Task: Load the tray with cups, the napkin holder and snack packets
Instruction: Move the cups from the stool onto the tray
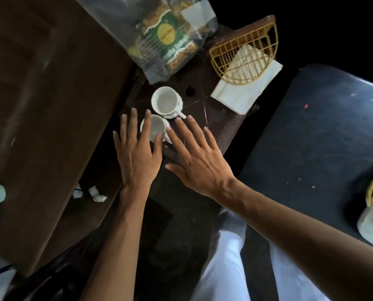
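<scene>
Both hands reach forward with fingers straight and spread, holding nothing. The left hand (135, 153) lies over the near cup (157, 127), though contact cannot be told. The right hand (198, 157) hovers just beside that cup, over the dark brown surface (213, 120). Behind stands the far cup (166, 102), touching the first. Farther right, the gold wire napkin holder (244, 55) lies tilted on white napkins (246, 90). The bagged snack packet (166, 38) lies farthest back.

The scene is viewed from a single head-worn camera. It is aimed steeply downward, close above the dark table (224, 127).
</scene>
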`<state>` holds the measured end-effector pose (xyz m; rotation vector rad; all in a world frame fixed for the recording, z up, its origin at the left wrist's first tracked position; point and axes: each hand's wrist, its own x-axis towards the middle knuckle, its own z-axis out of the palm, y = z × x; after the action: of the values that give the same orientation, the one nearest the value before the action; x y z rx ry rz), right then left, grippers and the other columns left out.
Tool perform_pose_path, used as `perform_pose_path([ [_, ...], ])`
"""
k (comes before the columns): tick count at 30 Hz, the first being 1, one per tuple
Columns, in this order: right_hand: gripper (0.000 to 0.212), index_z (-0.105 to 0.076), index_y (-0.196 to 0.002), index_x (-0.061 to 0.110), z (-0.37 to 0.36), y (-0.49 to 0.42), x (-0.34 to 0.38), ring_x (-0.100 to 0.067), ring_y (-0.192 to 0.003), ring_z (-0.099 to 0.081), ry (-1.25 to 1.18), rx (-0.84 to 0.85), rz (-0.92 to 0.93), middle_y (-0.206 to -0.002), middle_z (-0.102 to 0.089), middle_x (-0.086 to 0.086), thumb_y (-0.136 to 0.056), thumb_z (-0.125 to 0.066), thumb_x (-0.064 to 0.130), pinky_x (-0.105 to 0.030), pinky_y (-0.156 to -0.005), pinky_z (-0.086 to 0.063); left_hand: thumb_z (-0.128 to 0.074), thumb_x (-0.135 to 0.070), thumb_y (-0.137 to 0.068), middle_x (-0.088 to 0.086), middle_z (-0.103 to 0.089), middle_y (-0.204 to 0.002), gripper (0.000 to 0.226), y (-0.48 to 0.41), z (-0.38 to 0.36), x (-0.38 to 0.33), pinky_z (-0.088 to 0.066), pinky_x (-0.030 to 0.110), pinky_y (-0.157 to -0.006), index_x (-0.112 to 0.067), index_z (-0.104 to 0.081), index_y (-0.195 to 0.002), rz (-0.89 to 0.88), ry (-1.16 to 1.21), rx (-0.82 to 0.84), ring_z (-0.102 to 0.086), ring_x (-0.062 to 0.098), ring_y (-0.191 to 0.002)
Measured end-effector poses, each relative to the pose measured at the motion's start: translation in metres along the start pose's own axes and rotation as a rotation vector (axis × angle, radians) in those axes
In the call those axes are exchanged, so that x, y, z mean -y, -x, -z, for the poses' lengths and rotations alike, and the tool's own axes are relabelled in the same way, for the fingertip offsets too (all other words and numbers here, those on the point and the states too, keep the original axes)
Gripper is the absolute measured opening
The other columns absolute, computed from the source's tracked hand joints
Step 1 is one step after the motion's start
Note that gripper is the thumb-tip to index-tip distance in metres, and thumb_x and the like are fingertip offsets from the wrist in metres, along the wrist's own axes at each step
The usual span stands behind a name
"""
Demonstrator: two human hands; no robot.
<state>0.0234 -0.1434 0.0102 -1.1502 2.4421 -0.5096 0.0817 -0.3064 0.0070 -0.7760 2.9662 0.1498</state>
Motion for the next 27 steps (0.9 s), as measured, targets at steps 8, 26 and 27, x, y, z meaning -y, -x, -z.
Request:
perform_pose_path([
  [8, 0.034, -0.056, -0.124, 0.012, -0.011, -0.027, 0.019, -0.028, -0.107, -0.055, -0.238, -0.077, -0.171, -0.114, -0.060, -0.005, -0.100, -0.048, 0.034, -0.042, -0.078, -0.053, -0.050, -0.033, -0.104, 0.010, -0.050, -0.154, 0.053, 0.001, -0.011, 0.000, -0.037, 0.019, -0.114, -0.014, -0.042, -0.153, 0.096, 0.485, -0.059, -0.046, 0.021, -0.143],
  [26, 0.016, -0.070, -0.109, 0.007, 0.003, 0.047, -0.031, -0.031, -0.085, -0.067, -0.538, -0.248, -0.273, -0.100, -0.068, -0.009, -0.096, -0.060, 0.013, -0.044, -0.072, -0.056, -0.062, -0.015, -0.098, -0.003, -0.078, -0.107, 0.017, 0.036, 0.003, -0.069, -0.061, 0.048, -0.089, -0.019, -0.076, -0.107, 0.495, 1.024, -0.075, -0.073, 0.013, -0.104],
  [27, 0.017, -0.071, -0.109, 0.007, 0.007, 0.058, -0.038, -0.030, -0.086, -0.068, -0.529, -0.282, -0.284, -0.100, -0.070, -0.009, -0.095, -0.062, 0.012, -0.043, -0.073, -0.057, -0.063, -0.016, -0.098, -0.004, -0.078, -0.106, 0.016, 0.041, 0.004, -0.081, -0.062, 0.047, -0.088, -0.020, -0.076, -0.106, 0.496, 1.043, -0.064, -0.074, 0.013, -0.103],
])
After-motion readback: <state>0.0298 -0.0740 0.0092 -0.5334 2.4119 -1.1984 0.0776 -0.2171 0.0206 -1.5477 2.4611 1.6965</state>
